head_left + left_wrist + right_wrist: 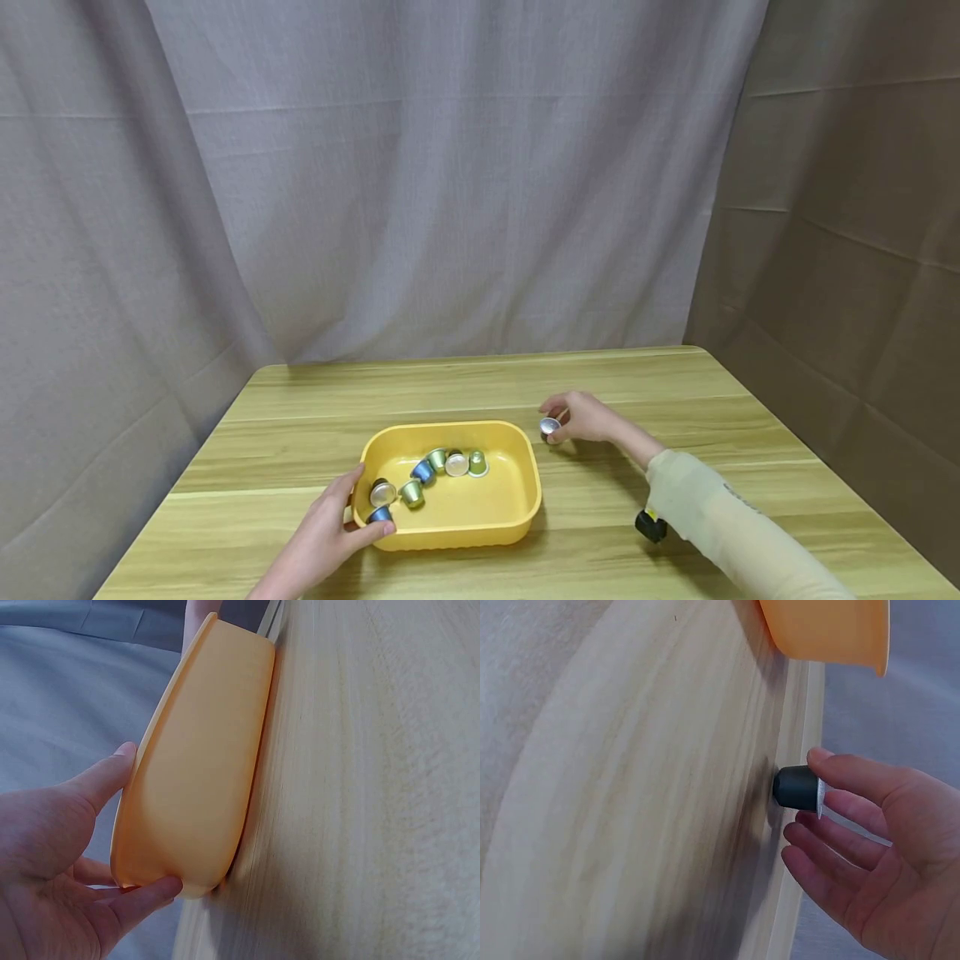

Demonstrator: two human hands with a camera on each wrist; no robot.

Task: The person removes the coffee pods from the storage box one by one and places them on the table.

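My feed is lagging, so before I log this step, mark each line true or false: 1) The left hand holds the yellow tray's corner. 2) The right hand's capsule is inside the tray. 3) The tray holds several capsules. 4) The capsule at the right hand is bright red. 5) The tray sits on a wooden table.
1) True: the left hand grips the near-left corner of the yellow tray.
2) False: the right hand pinches a dark capsule on the table, outside the tray.
3) True: several coffee capsules lie inside.
4) False: it is dark with a silver foil top.
5) True: it rests on the wooden table.
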